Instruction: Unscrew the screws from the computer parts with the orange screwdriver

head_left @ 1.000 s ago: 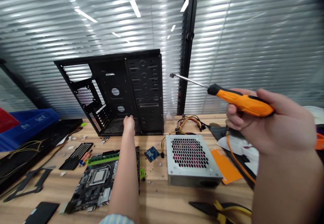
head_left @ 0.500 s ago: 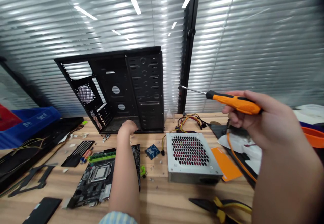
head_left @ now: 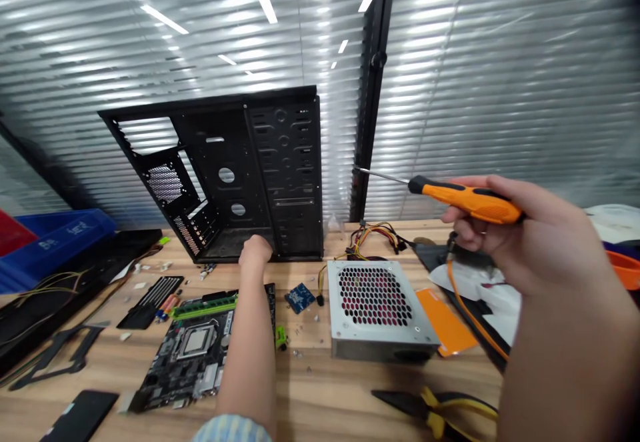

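Note:
The black computer case (head_left: 295, 225) stands upright at the back of the table, its open side facing me. My left hand (head_left: 255, 251) reaches to the case's lower front edge and is closed on it; the fingertips are hidden. In my right hand (head_left: 530, 235) is a screwdriver (head_left: 470, 201) with an orange and black handle, its shaft pointing left, clear of the case. Under my left forearm lies a motherboard (head_left: 173, 362), partly covered. A grey power supply (head_left: 365, 349) sits between my two arms.
Pliers (head_left: 430, 405) with yellow handles lie near the front. A small blue circuit board (head_left: 299, 298) and loose screws are beside the motherboard. At left are a blue bin (head_left: 65, 242) and a black bracket (head_left: 77, 362). An orange card (head_left: 457, 335) lies right of the power supply.
The view has shifted slightly, and the case's left side sits a little further left and higher. Both hands keep their hold; the screwdriver has hardly moved.

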{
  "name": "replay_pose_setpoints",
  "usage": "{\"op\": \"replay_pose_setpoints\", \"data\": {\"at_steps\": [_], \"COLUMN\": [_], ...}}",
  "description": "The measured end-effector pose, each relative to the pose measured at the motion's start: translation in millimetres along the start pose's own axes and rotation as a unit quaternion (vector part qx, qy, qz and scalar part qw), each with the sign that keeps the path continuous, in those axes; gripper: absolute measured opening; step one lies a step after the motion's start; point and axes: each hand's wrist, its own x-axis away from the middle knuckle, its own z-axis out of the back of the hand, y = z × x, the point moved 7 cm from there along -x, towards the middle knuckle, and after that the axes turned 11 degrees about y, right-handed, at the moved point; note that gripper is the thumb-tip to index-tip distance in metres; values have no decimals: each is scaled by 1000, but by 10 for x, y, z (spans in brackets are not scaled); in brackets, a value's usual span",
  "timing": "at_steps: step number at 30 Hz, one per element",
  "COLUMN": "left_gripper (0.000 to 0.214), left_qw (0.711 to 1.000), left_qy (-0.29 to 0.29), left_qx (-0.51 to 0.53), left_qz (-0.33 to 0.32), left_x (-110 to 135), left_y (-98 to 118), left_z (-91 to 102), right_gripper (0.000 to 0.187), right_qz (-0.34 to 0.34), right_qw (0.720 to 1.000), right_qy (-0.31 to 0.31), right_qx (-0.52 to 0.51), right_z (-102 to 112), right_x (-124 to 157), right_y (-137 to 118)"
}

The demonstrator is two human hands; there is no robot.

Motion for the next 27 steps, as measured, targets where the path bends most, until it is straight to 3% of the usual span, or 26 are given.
{"op": "replay_pose_setpoints", "data": {"at_steps": [5,9,12,19,27], "left_gripper": [16,5,15,34,49], "left_qw": [995,991,988,972,943], "left_qy": [35,46,45,1,-3], "left_qx": [-92,-94,-98,-217,-327], "left_qz": [-26,-85,-108,-91,-67], "left_x": [20,56,74,84,61], "left_y": [101,206,223,173,305], "left_z": [127,80,13,-2,272], "right_gripper": [24,24,24,23,23], "right_qz": [-8,-11,-13,-13,-15], "right_qw": [1000,1000,1000,1000,1000], "right_qy": [8,8,11,14,13], "right_qx": [0,-6,-7,-4,3], "right_z": [5,2,1,-6,2], "right_x": [5,11,12,5,-3], "right_y": [1,-8,-9,0,11]}}
